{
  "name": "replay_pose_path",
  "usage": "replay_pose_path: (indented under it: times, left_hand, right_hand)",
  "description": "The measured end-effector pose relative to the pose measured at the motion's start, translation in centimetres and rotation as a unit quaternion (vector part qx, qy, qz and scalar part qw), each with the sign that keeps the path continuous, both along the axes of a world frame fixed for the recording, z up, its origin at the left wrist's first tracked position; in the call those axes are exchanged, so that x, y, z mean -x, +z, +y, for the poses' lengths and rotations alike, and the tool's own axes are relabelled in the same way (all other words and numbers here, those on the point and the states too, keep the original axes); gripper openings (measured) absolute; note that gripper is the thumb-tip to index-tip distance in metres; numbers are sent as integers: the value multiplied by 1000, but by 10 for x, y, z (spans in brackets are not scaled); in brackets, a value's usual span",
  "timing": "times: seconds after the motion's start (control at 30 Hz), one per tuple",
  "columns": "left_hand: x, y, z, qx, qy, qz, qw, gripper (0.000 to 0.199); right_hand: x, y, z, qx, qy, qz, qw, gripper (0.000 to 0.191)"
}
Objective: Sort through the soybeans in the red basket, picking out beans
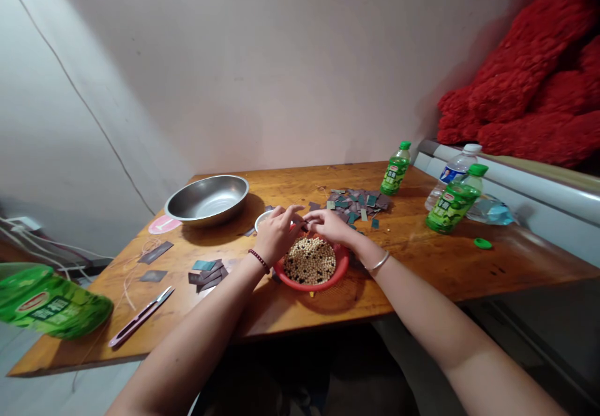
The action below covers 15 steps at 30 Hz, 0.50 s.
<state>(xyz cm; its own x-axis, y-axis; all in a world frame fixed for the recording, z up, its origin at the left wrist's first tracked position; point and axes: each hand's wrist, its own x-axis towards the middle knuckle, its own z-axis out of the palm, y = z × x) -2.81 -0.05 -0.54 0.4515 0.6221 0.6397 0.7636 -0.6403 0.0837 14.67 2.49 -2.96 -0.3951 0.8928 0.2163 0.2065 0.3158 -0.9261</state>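
Observation:
A red basket point(344, 270) full of pale and black beads point(309, 261) stands near the table's front edge. Over its far rim my left hand point(280, 232) and my right hand point(327, 225) come together, fingertips nearly touching. The fingers of both hands are bent around something small and dark that I cannot make out. Partly hidden behind my left hand is a small white bowl point(261, 218). A pile of dark and teal pieces point(359, 203) lies beyond my right hand, and a smaller stack of such pieces point(209, 275) lies left of my left forearm.
On the wooden table point(290, 185) stand a steel basin point(209, 200) at the back left and green-labelled bottles point(396, 169) at the right, beside a clear bottle point(452, 172). Pink snips point(140, 317) and another green bottle point(51, 303) are at the left. A green cap point(482, 243) lies right.

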Motion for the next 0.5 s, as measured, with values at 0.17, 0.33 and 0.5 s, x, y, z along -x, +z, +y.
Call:
replay_pose_path:
  times: [0.17,0.33,0.5]
  left_hand:
    - [0,1,-1,-4,12,6,1000,31]
    - [0,1,-1,-7,10,8,1000,31]
    - [0,1,-1,-3,9,6,1000,31]
  right_hand:
    - [1,0,0,15,0,6,1000,32]
    - [2,1,-1,14,-1,6,1000,32]
    - [2,2,-2,20,0,9,1000,30]
